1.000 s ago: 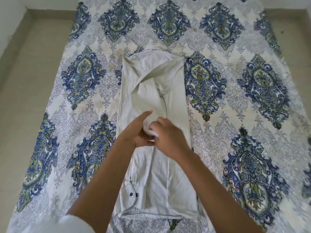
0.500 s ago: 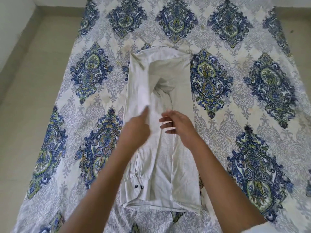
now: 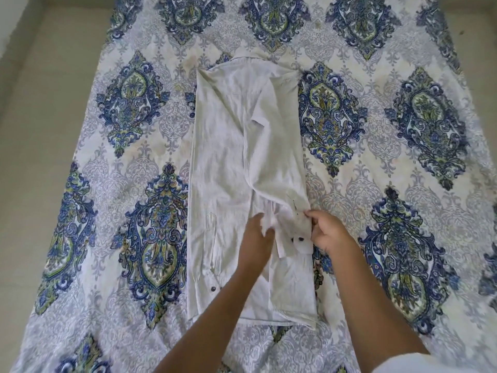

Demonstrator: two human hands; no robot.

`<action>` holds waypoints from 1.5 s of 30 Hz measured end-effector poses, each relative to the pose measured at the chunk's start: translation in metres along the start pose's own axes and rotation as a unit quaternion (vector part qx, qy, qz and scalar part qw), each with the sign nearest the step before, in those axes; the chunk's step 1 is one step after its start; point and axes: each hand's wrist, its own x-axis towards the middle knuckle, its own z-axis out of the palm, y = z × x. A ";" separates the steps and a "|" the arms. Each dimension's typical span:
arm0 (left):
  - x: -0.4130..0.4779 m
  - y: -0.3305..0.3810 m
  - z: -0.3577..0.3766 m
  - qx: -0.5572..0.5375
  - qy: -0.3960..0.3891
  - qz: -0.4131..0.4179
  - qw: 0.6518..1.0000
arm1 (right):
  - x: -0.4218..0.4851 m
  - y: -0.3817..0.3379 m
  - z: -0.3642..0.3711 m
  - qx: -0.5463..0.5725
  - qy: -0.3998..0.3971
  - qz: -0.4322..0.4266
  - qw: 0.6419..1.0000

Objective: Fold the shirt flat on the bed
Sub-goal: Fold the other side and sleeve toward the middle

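One left hand [image 3: 255, 239] and one right hand [image 3: 329, 232] pinch one shirt [image 3: 223, 157].

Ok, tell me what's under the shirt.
The patterned bedsheet shows all round the shirt and runs beneath it. Whatever lies directly under the folded cloth is covered.

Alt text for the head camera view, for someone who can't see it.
A person's two hands work on a pale shirt folded into a long strip on a bedspread patterned with blue and green medallions. The right hand pinches a buttoned sleeve cuff; the left hand rests on the shirt's middle, partly hidden in fabric.
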 end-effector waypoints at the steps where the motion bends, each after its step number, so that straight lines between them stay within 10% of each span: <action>1: 0.007 -0.005 0.000 -0.062 -0.001 -0.056 0.997 | 0.001 0.004 -0.004 -0.018 -0.005 -0.011 1.000; 7: 0.036 -0.009 0.001 -0.311 -0.019 -0.213 0.926 | -0.002 0.007 -0.007 -0.373 0.004 -0.131 0.919; 14: 0.034 0.001 0.009 -0.300 -0.078 -0.202 0.929 | -0.009 -0.001 -0.012 -0.064 -0.079 -0.091 0.991; 22: 0.010 -0.023 0.015 -0.356 -0.036 -0.171 0.918 | -0.022 0.030 -0.038 -0.101 -0.124 -0.014 0.987; 38: -0.024 -0.078 0.028 0.037 -0.076 -0.171 0.982 | -0.022 0.097 -0.054 -0.396 -0.021 0.000 0.918; 45: -0.020 -0.062 0.028 0.041 -0.066 -0.188 0.979 | -0.022 0.093 -0.053 -0.388 -0.021 0.016 0.921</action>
